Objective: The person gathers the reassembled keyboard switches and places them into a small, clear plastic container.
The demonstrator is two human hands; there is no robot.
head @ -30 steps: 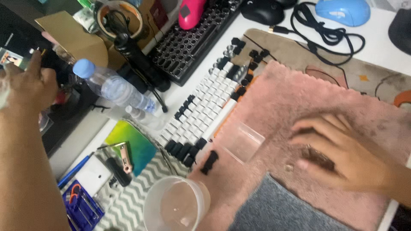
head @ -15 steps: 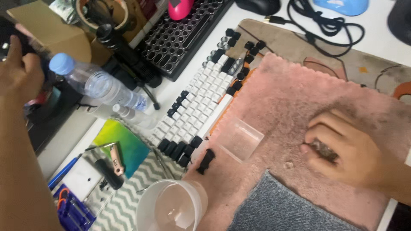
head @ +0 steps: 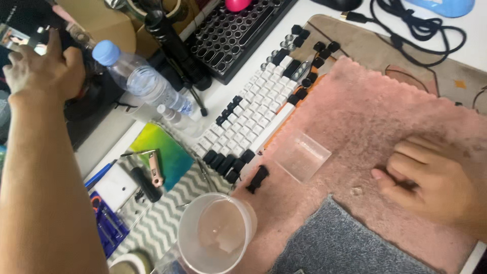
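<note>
Two bare hands work over a cluttered white tabletop [head: 324, 15], seen from above. A pink towel [head: 375, 127] serves as the landmark. The right hand [head: 431, 182] rests on the towel's near right part, fingers [head: 401, 177] curled together and pressing down on something small and dark; what it is cannot be told. The left hand [head: 43, 71] reaches far left of the towel, fingers spread and touching a dark phone-like thing [head: 20, 35], without closing on it.

Along the towel's left edge lies a keyboard [head: 253, 116] with white and black keys, several caps missing at its far end. A loose black keycap strip [head: 257, 179] sits on the towel's left edge, and a small clear plastic square [head: 302, 156] lies on the towel just right of it. Left of the keyboard a water bottle [head: 142, 78] lies on its side. A clear cup [head: 218, 233] stands at the towel's near left corner. A grey cloth [head: 345, 243] overlaps the towel's near edge.

The small dark piece likely is light, hard and slippery, so a fingertip pinch at its sides seems best.
</note>
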